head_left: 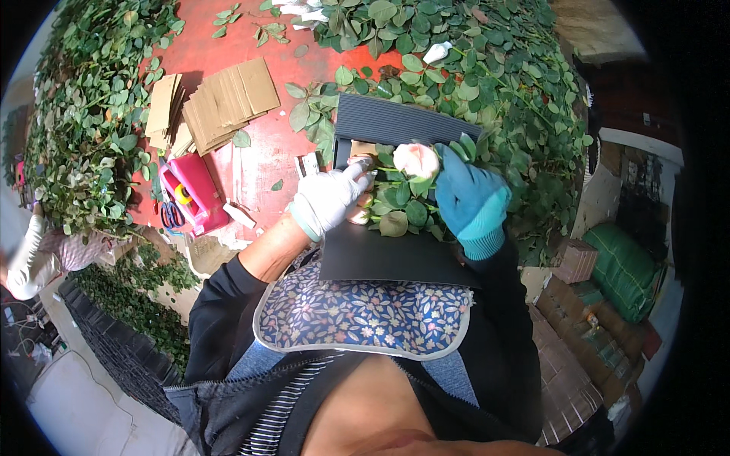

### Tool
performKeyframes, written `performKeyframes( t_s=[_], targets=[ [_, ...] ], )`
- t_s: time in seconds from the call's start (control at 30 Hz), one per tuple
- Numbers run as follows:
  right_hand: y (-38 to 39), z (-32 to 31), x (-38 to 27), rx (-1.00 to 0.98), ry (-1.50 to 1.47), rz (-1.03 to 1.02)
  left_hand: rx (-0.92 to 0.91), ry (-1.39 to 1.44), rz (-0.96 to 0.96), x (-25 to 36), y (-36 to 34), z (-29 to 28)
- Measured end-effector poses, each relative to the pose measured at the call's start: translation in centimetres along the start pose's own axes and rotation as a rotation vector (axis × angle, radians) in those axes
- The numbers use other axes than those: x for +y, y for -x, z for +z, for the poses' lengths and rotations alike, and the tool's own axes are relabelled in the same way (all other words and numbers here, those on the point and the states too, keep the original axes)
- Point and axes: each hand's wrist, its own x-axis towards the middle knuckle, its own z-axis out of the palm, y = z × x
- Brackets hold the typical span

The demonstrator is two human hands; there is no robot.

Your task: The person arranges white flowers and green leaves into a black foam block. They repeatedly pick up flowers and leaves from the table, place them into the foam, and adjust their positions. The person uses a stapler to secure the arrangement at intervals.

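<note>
My left hand, in a white glove, has its fingers curled over the left side of a bunch of roses; what they grip is hidden. Beneath it, pale rose heads show partly next to a small brown cardboard piece. In a blue-teal glove, my right hand is closed beside a pale pink rose and its leaves, seemingly gripping it. Green rose leaves lie between both hands. Under them is a black sheet, with a dark ribbed board behind.
Leafy stems pile over the red table. Cut cardboard sheets lie at left, near a pink holder with tape and blue-handled scissors. A floral apron covers my lap. Another person's gloved arm shows far left.
</note>
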Motion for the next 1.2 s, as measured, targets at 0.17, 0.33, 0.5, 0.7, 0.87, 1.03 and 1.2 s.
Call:
performKeyframes(
  t_s=[0.17, 0.33, 0.5, 0.7, 0.87, 1.03, 1.2],
  targets=[
    [-1.8, 5.7, -1.3, -0.271, 0.189, -0.221, -0.030, -0.090, 0.000, 0.4, 0.5, 0.0],
    [-1.6, 11.9, 0.9, -0.355, 0.202, -0.133, -0.028, 0.058, -0.076, 1.3, 0.4, -0.6],
    [-2.2, 11.8, 0.3, -0.507, 0.207, -0.042, -0.004, 0.186, -0.071, 0.9, 0.1, -0.4],
    [-2.0, 12.7, 0.4, -0.506, 0.199, 0.005, 0.084, 0.146, -0.037, 0.1, -1.2, -1.5],
    [-0.3, 10.8, 0.7, -0.339, 0.227, -0.142, 0.013, 0.150, -0.117, 0.9, -1.8, -0.8],
    [5.7, 2.5, 4.4, -0.113, -0.048, 0.291, 0.070, 0.253, -0.137, 0.4, -1.3, 0.3],
    [5.9, 4.4, 8.3, -0.633, 0.058, 0.521, 0.050, 0.312, -0.160, 0.1, -1.4, 0.5]
  ],
)
